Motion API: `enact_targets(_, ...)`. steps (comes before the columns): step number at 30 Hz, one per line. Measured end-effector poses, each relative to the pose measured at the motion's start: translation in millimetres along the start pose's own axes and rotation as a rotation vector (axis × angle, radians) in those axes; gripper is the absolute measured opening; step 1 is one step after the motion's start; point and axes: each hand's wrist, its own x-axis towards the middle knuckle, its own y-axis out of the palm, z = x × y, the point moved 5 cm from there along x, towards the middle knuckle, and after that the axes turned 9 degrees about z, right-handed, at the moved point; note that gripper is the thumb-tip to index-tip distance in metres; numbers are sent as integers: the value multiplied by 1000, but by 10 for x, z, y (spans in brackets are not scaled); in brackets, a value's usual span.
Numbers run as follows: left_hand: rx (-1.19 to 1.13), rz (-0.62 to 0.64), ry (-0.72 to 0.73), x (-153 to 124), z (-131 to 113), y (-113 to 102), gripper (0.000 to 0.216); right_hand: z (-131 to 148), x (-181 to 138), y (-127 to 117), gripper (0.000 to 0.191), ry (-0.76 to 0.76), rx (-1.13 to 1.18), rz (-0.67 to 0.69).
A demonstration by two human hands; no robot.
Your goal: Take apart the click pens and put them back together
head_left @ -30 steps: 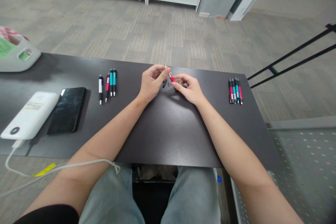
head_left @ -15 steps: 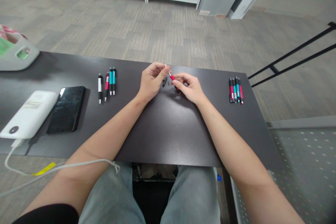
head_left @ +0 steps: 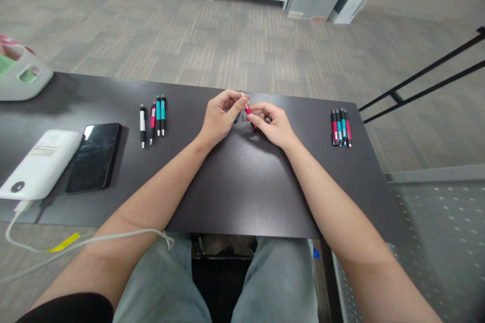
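My left hand [head_left: 222, 116] pinches a thin white pen refill [head_left: 243, 95] between thumb and fingers above the far part of the table. My right hand [head_left: 273, 125] is closed around a red pen barrel [head_left: 247, 110], tilted up toward the left hand. The refill's lower end meets the barrel's upper end; how deep it sits inside I cannot tell. Under the hands lie a small dark pen part [head_left: 237, 118] and a tiny piece [head_left: 243, 118] that looks like a spring. The right fingers partly hide the barrel's black lower portion.
Left of my hands lie a white pen [head_left: 142, 120], a red pen [head_left: 152, 117] and two teal pens [head_left: 160, 115]. Several red and teal pens [head_left: 341, 127] form a row at right. A black phone [head_left: 94, 157], a white power bank [head_left: 41, 164] with cable and a white basket [head_left: 36, 88] occupy the left.
The refill has gone lower toward the red barrel, with less of it showing between my hands. Both hands keep their grips, and the view has shifted slightly.
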Motion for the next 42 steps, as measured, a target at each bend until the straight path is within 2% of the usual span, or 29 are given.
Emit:
enact_targets(5, 146, 63, 73, -32, -104, 13, 60, -3, 8, -1, 63, -24, 8, 4)
enact_targets(8, 266, 93, 145, -44, -137, -30, 54, -25, 17, -27, 64, -48, 54, -42)
enact_targets(10, 371, 78, 137, -53, -122, -89, 47, -50, 26, -53, 67, -44, 84, -86)
enact_targets(12, 548, 65, 104, -72, -101, -138, 31, -65, 36, -79, 71, -39, 107, -128)
enact_targets(14, 736, 110, 77, -100, -83, -139, 19, -66, 43, -98, 72, -39, 127, -155)
enact_targets(17, 888, 219, 62, -141, -64, -86, 22, -61, 45, -110, 72, -43, 139, -173)
enact_targets(21, 918, 255, 43, -155, -84, -47, 22, -76, 47, -107, 68, -64, 139, -167)
enact_targets(26, 976, 329, -5, -158, -166, -3, 8, -127, 69, -84, 72, -76, 188, -134)
enact_targets(29, 982, 352, -15, -151, -207, 10, 12, -130, 74, -77, 69, -88, 213, -127)
enact_targets(35, 852, 460, 83, -161, -228, 100, 13, -108, 56, -91, 56, -103, 201, -122)
enact_targets(37, 772, 368, 107, -148, -245, 69, 12, -105, 48, -96, 54, -104, 188, -120)
enact_targets(40, 593, 79, 126, -104, -268, -88, 10, -108, 40, -106, 54, -100, 163, -130)
enact_targets(42, 419, -52, 141, -70, -253, -181, 6, -113, 37, -108, 56, -89, 154, -136)
